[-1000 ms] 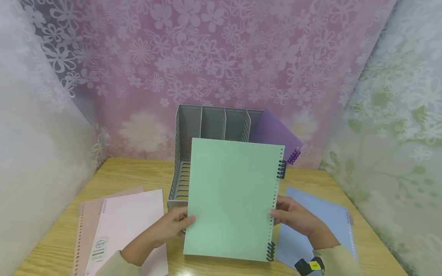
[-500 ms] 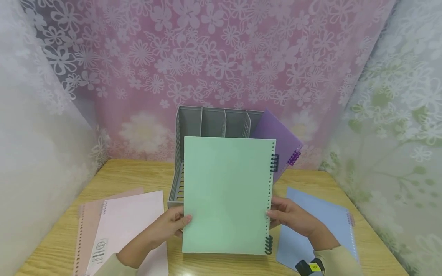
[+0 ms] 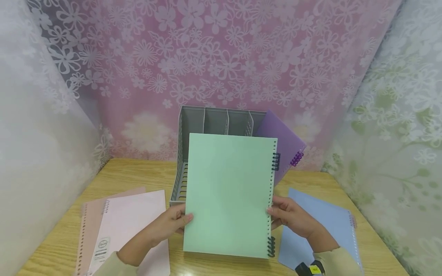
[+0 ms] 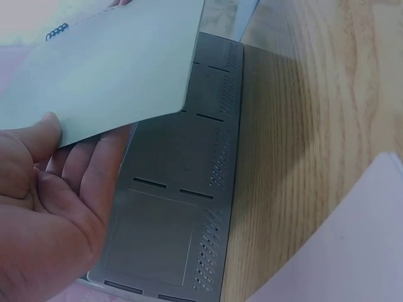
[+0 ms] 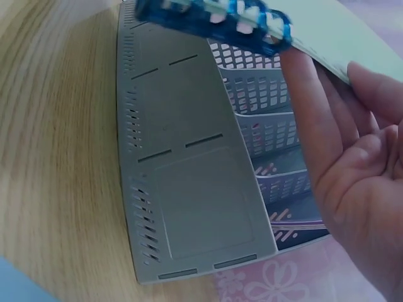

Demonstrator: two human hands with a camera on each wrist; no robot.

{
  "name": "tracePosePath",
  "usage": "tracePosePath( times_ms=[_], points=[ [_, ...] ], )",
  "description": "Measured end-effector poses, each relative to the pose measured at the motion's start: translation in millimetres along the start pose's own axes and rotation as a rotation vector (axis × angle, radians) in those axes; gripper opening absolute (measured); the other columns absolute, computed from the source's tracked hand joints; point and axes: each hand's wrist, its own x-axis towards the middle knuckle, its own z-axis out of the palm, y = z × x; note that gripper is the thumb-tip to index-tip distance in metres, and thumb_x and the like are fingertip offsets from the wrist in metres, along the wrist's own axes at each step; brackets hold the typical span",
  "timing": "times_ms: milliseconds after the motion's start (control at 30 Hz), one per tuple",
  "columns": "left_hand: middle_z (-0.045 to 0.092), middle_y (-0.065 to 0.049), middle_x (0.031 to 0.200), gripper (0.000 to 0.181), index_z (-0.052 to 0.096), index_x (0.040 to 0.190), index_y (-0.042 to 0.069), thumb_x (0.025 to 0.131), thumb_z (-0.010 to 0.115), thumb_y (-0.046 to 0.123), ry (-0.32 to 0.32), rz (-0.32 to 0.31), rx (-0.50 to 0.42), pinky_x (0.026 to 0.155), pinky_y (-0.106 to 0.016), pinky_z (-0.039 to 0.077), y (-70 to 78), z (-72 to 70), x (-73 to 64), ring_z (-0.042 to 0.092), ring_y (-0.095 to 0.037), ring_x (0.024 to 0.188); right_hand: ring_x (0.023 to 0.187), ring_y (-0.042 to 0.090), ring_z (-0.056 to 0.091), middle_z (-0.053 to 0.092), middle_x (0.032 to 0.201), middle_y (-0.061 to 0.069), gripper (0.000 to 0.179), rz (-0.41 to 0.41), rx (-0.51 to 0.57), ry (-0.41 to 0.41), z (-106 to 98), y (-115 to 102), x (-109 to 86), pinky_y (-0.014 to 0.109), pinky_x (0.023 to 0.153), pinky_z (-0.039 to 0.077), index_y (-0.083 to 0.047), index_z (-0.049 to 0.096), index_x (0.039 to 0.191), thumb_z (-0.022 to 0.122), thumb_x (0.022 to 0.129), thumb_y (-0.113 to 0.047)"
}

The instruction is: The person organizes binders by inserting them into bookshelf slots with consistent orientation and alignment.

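A light green loose-leaf notebook (image 3: 229, 191) with dark binding rings along its right edge is held up over the table, its cover towards the head camera. My left hand (image 3: 169, 222) pinches its left edge, thumb on the front and fingers behind. On the other side my right hand (image 3: 293, 216) grips the ringed edge in the same manner. Behind the notebook stands a grey file holder (image 3: 191, 122) with several compartments, its lower part largely hidden. A purple notebook (image 3: 279, 142) leans out of the rightmost compartment.
Pale pink (image 3: 134, 226) and darker pink notebooks (image 3: 90, 226) overlap on the table at left. A blue notebook (image 3: 317, 234) lies at right, partly under my right forearm. Floral curtains border the wooden table (image 3: 138, 172) at the back and sides.
The green notebook has shifted left and a little upward in front of the file holder, and its tilt has varied slightly. Both hands keep hold of it. The other notebooks stay put.
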Motion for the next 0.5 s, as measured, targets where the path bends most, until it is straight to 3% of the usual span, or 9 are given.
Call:
tracePosePath(
  times_ms=[367,500],
  points=[
    [0.064,-0.020,0.117,0.060,0.029,0.147,-0.006,0.105,0.043,0.035,0.092,-0.017,0.046,0.086,-0.043,0.056,2.8,-3.3,0.8,0.068,-0.030,0.099,0.096,0.028,0.070,0.068,0.120,0.010,0.046,-0.059,-0.047,0.134,1.8,4.9,3.7,0.049,0.073,0.057,-0.008,0.041,0.147,0.033,0.104,0.003],
    [0.064,-0.019,0.117,0.056,0.041,0.139,-0.007,0.104,0.044,0.037,0.237,0.008,0.072,0.086,-0.038,0.056,4.1,-4.7,1.9,0.067,-0.027,0.100,0.095,0.025,0.070,0.068,0.120,0.007,0.046,-0.105,-0.058,0.168,2.4,2.2,2.3,0.046,0.074,0.058,-0.010,0.043,0.147,0.033,0.104,0.004]
  ],
)
